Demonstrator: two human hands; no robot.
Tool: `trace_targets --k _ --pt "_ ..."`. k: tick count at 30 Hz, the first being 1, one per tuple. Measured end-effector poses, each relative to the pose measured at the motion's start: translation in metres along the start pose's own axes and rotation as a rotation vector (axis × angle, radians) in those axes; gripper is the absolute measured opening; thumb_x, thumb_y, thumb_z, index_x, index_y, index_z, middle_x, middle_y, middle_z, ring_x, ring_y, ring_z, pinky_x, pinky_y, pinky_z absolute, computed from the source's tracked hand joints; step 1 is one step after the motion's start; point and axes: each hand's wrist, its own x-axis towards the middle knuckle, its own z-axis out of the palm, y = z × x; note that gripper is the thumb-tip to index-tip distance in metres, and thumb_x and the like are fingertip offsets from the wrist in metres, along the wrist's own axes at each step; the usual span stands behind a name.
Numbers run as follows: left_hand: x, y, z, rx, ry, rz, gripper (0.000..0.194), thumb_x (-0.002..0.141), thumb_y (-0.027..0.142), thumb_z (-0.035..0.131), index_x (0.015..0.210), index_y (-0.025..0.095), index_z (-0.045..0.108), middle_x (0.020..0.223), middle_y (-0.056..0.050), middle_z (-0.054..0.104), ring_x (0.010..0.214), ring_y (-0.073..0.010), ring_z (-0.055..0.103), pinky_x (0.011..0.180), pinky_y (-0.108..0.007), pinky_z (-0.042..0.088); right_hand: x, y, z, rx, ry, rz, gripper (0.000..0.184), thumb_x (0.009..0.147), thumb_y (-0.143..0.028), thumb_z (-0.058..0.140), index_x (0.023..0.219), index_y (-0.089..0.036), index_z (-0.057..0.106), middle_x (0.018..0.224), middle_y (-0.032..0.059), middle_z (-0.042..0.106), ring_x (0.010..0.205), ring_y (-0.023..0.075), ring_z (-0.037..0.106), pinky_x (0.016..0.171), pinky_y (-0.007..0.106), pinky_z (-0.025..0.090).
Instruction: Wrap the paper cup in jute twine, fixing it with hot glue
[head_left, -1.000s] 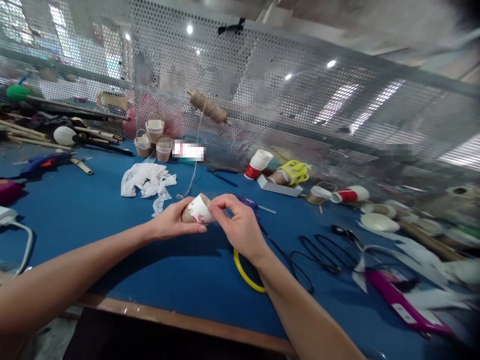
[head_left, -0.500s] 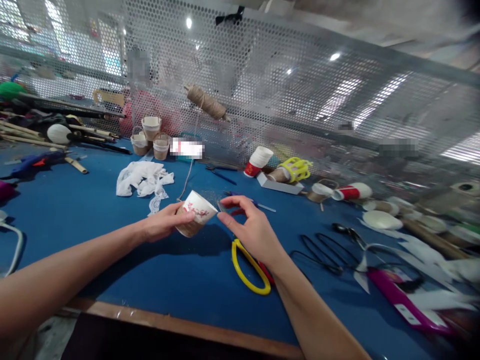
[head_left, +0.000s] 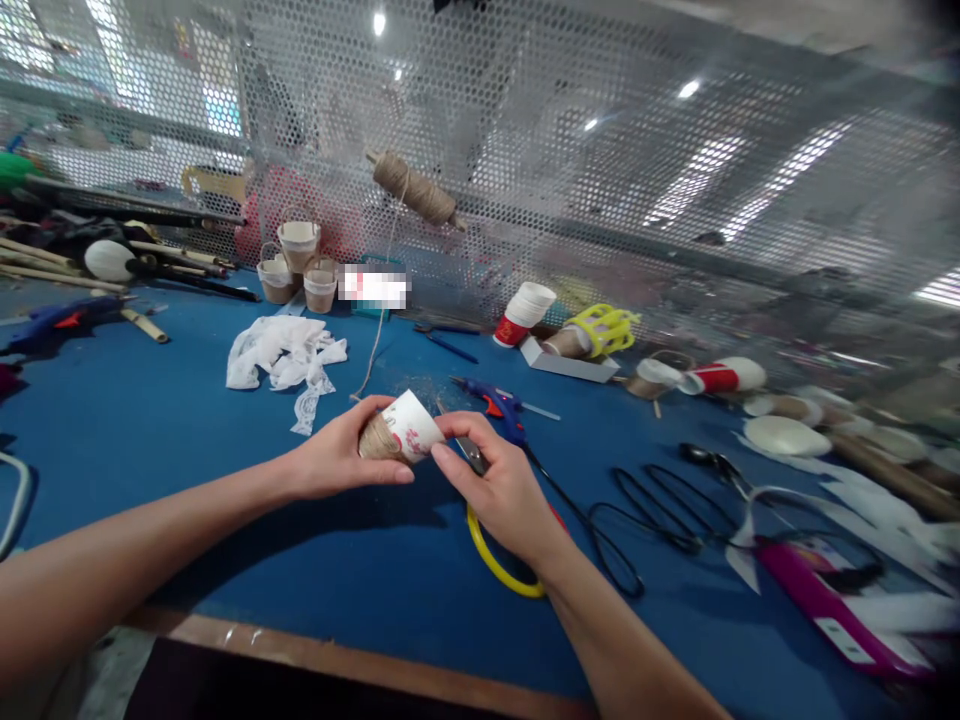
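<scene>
My left hand (head_left: 341, 455) grips a white paper cup (head_left: 409, 428) with a red flower print, its lower part wound with jute twine. The cup lies on its side above the blue table (head_left: 150, 440). My right hand (head_left: 499, 480) is closed on yellow-handled scissors (head_left: 495, 555), whose blades sit right beside the cup's rim. A strand of twine (head_left: 382, 320) runs from the cup up to a twine spool (head_left: 416, 190) hanging on the perforated metal screen.
A blue glue gun (head_left: 495, 400) lies just behind my right hand. White lace (head_left: 281, 355) lies to the left, small twine-wrapped cups (head_left: 300, 265) at the back. Red-and-white cups (head_left: 525, 315), black scissors (head_left: 660, 505) and a magenta tool (head_left: 825, 605) lie to the right.
The cup has been turned so its twine-wound base shows under my left fingers. My right hand has come back against the cup's rim with the scissors.
</scene>
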Motion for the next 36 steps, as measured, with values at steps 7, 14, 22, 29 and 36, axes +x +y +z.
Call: trace_targets --k 7,14,22,29,36 --pt "-0.004 0.0 0.003 0.226 -0.031 0.032 0.073 0.062 0.043 0.069 0.121 0.015 0.035 0.098 -0.007 0.059 0.085 -0.0203 0.055 0.073 -0.031 0.045 -0.002 0.0 0.001 0.026 0.019 0.023 0.011 0.083 -0.026 0.049 0.079 -0.019 0.056 0.084 0.004 0.058 0.081 0.0143 0.055 0.076 0.029 0.043" --pt "0.001 0.003 -0.012 0.512 0.077 0.014 0.041 0.073 0.045 0.057 0.095 0.011 0.053 0.075 -0.005 0.061 0.063 -0.0146 0.052 0.057 -0.026 0.04 0.002 0.008 -0.005 -0.173 0.188 -0.059 0.011 0.082 -0.025 0.049 0.074 -0.019 0.054 0.079 0.004 0.058 0.079 0.0158 0.053 0.074 0.03 0.042" --pt "-0.007 0.014 -0.011 0.395 0.065 0.292 0.015 0.078 0.027 0.055 0.075 0.014 0.06 0.061 0.002 0.06 0.054 -0.008 0.049 0.052 -0.019 0.037 0.003 0.0 -0.006 -0.118 -0.101 0.128 0.017 0.085 -0.025 0.045 0.079 -0.018 0.059 0.077 0.003 0.058 0.072 0.0139 0.055 0.068 0.027 0.042" --pt "-0.006 0.017 -0.003 0.312 0.127 0.306 0.01 0.077 0.024 0.055 0.076 0.015 0.06 0.069 -0.001 0.063 0.062 -0.0099 0.053 0.059 -0.021 0.042 0.0 -0.011 -0.001 0.141 -0.248 0.169 0.016 0.084 -0.027 0.047 0.078 -0.018 0.059 0.079 0.0018 0.059 0.074 0.013 0.054 0.07 0.026 0.042" --pt "-0.003 0.009 0.0 0.157 0.062 0.177 0.027 0.079 0.032 0.052 0.101 0.016 0.053 0.076 -0.001 0.056 0.07 -0.0119 0.052 0.067 -0.026 0.043 -0.001 -0.014 0.002 0.326 -0.321 0.247 0.017 0.081 -0.03 0.05 0.074 -0.017 0.059 0.073 0.0 0.06 0.068 0.0119 0.053 0.065 0.025 0.042"
